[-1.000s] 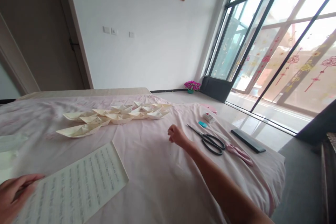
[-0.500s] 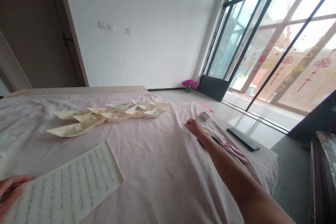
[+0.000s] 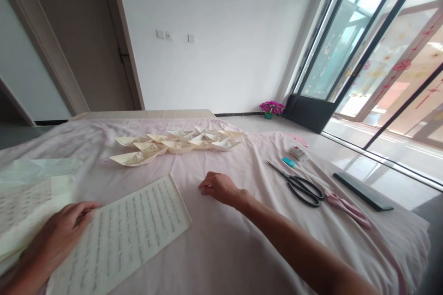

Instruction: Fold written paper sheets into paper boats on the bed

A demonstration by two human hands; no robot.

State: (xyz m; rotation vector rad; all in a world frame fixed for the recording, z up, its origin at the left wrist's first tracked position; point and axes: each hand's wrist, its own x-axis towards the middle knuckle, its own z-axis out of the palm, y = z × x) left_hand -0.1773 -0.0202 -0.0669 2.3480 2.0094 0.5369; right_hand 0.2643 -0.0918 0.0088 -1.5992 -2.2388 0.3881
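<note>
My left hand (image 3: 65, 233) pinches the left edge of a sheet of paper covered in handwriting (image 3: 128, 235), lying slanted on the pink cloth. Just beyond the sheet's right edge is my right hand (image 3: 221, 188), its fingers curled together and nothing visible in them. A pair of black-handled scissors (image 3: 294, 183) lies to the right of that hand, blades pointing away to the left. Several folded paper boats (image 3: 180, 144) stand grouped past the sheet. More written papers (image 3: 27, 207) lie at the left, partly behind my left forearm.
Right of the boats lie a blue eraser (image 3: 288, 162), a small white box (image 3: 298, 152), a dark flat bar (image 3: 362, 191) and a pink cloth band (image 3: 348, 209). The pink bed cloth (image 3: 242, 249) is wrinkled. A potted flower (image 3: 272, 108) stands on the floor.
My right hand has moved left from beside the scissors to near the sheet, uncovering the scissors and blue eraser. The view has swung left, showing more of my left hand and the papers.
</note>
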